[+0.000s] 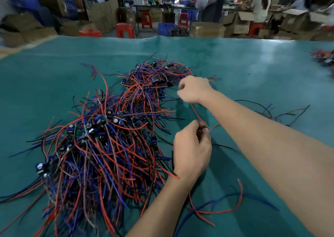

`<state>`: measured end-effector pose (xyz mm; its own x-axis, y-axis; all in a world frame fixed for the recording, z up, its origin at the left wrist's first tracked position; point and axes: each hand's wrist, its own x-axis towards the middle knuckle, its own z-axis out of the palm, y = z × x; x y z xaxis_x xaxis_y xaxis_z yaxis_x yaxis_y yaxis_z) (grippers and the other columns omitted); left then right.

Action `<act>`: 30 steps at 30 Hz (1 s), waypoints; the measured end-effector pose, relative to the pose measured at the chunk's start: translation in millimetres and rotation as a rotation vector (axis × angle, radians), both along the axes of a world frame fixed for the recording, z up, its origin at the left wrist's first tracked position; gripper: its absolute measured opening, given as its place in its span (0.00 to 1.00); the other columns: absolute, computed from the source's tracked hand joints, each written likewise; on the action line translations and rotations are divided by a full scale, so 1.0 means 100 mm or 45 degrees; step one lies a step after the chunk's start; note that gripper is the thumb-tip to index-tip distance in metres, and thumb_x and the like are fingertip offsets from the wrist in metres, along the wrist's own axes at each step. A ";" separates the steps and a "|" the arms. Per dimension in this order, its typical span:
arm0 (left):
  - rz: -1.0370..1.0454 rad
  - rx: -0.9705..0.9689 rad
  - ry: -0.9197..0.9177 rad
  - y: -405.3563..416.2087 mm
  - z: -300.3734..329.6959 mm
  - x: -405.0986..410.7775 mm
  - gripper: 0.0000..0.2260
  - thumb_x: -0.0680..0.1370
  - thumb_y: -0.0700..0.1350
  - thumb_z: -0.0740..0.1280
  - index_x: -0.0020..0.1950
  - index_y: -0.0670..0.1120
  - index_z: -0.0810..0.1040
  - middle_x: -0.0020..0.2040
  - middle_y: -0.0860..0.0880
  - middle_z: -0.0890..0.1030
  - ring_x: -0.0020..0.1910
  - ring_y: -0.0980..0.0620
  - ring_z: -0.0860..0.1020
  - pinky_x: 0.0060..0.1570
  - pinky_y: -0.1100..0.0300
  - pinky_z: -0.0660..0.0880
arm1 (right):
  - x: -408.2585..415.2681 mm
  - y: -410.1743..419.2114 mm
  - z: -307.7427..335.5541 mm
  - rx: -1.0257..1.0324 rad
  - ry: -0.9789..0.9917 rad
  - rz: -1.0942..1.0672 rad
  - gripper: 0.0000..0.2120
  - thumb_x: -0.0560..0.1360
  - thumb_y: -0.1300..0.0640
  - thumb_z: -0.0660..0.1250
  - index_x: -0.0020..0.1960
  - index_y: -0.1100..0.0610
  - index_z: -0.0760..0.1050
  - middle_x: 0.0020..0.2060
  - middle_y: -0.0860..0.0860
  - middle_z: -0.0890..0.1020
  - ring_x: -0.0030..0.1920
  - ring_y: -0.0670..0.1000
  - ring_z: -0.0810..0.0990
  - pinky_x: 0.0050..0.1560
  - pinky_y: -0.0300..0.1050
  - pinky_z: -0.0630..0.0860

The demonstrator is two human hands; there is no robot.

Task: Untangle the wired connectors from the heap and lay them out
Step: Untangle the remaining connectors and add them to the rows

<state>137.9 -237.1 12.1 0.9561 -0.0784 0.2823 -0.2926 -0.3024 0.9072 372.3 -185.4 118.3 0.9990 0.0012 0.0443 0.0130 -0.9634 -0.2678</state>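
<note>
From the head view, the heap (112, 146) of red, blue and black wired connectors sprawls across the left and middle of the green bench (253, 65), small circuit boards (86, 128) showing among the strands. Both hands work just off its right edge, over bare bench. The left hand (192, 150) sits nearer the camera, thumb and fingers curled together, pinching something small and dark at the fingertips. A red wire (197, 115) runs up from that pinch to the right hand (194, 90), which is farther out, fingers closed into a loose fist on the wire, right beside the far lobe of the heap. The two hands are apart, one wire strung between them. Near the front, beside the left forearm, a loose red and blue pair (216, 209) lies crossed on the bench. Beyond the right forearm a few thin dark wires (282, 114) lie on their own. At the far right edge a second small tangle (323, 58) is blurred.

Containers next: past the bench stand cardboard boxes (207, 29), contents hidden, and a blue crate (167, 28) with a dark bundle of wires just beside it. Red stools (125, 30) stand among them, and a person (260, 7) sits at a far table. No writing is readable anywhere.
</note>
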 end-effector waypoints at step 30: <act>0.028 -0.167 -0.018 0.02 0.01 -0.04 0.14 0.84 0.52 0.58 0.47 0.47 0.77 0.36 0.52 0.80 0.37 0.52 0.77 0.43 0.51 0.75 | -2.44 -1.69 -0.77 1.501 -0.300 -0.271 0.12 0.66 0.66 0.80 0.45 0.54 0.83 0.41 0.53 0.87 0.38 0.56 0.85 0.43 0.53 0.84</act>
<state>134.0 -235.5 12.8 0.9531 -0.0190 0.3022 -0.3003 -0.1876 0.9352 128.1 -354.3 41.5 0.9416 -0.3251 0.0878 0.0508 -0.1205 -0.9914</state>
